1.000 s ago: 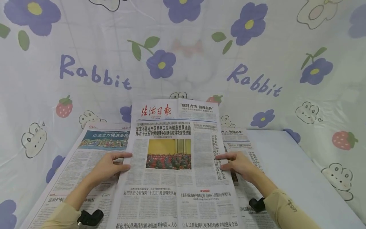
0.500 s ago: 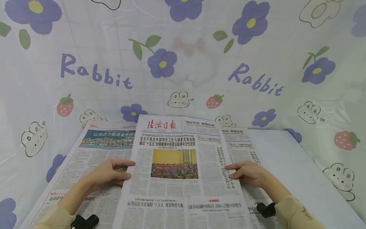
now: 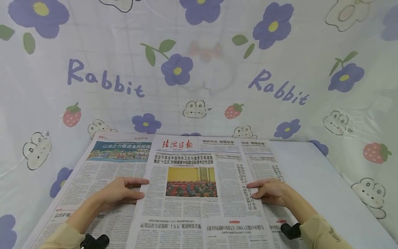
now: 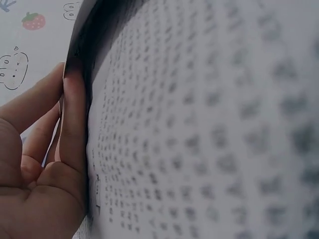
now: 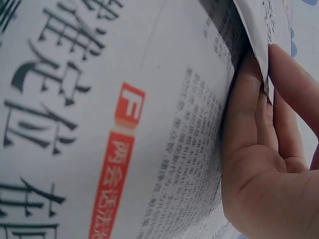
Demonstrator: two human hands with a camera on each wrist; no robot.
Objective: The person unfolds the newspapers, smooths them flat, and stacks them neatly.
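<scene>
A folded newspaper (image 3: 186, 211) with a red masthead and a colour photo lies upright in the middle of the head view. My left hand (image 3: 119, 191) pinches its left edge between thumb and fingers. On the opposite edge, my right hand (image 3: 274, 192) pinches it the same way. Both wrist views show the paper's edge (image 4: 77, 35) between the digits of each hand. Beneath it, close against its back, is another spread of newsprint; its left page (image 3: 90, 186) has a blue illustrated banner, and a strip of its right page (image 3: 264, 162) shows.
A white tabletop (image 3: 314, 180) extends to the right of the papers. Behind stands a white curtain (image 3: 217, 79) printed with purple flowers, rabbits and strawberries. Black wrist mounts (image 3: 94, 241) sit at both cuffs of the tan sleeves (image 3: 323, 231).
The folded newspaper has come down and slightly right, its top edge now level with the spread beneath. Both hands moved down with it, keeping their pinch; motion in the last half second is small.
</scene>
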